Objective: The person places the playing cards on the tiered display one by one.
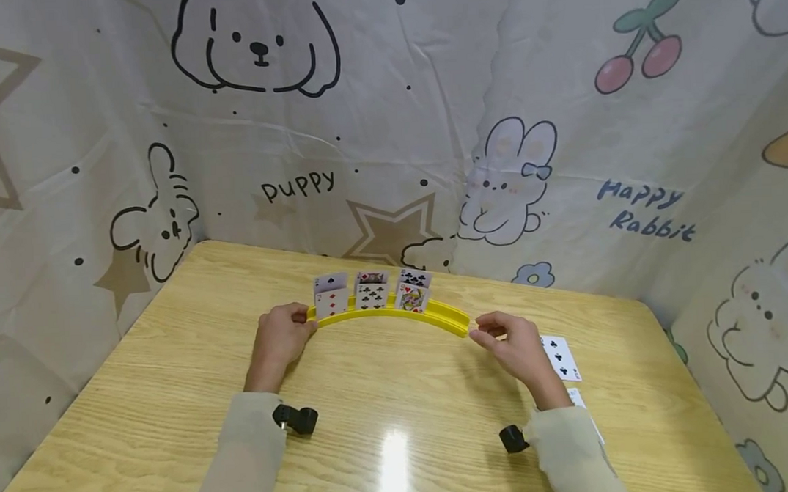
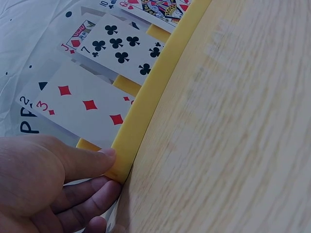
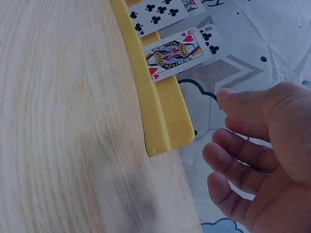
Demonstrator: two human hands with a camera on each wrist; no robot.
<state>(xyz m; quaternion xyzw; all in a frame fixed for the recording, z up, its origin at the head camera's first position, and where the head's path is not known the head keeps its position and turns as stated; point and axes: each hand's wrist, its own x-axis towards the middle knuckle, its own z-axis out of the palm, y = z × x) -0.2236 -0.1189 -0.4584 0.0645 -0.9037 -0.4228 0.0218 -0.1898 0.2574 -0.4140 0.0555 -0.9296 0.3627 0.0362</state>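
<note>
A curved yellow card holder (image 1: 446, 318) stands on the table with playing cards upright in pairs. In front are the three of diamonds (image 2: 82, 99), the seven of clubs (image 2: 121, 46) and the queen of hearts (image 3: 172, 54). Behind them show parts of a black two, a jack of diamonds (image 2: 79, 35) and a ten of clubs (image 3: 211, 42). My left hand (image 1: 281, 337) pinches the holder's left end, thumb on the front face. Just off the right end, my right hand (image 1: 513, 347) has loosely bent fingers with nothing in them.
To the right, a clubs card (image 1: 560, 360) lies face up on the wooden table (image 1: 143, 404). Nearer me, another card (image 1: 588, 417) is partly covered by the right forearm. A printed cloth (image 1: 376, 129) hangs behind the table and along its sides.
</note>
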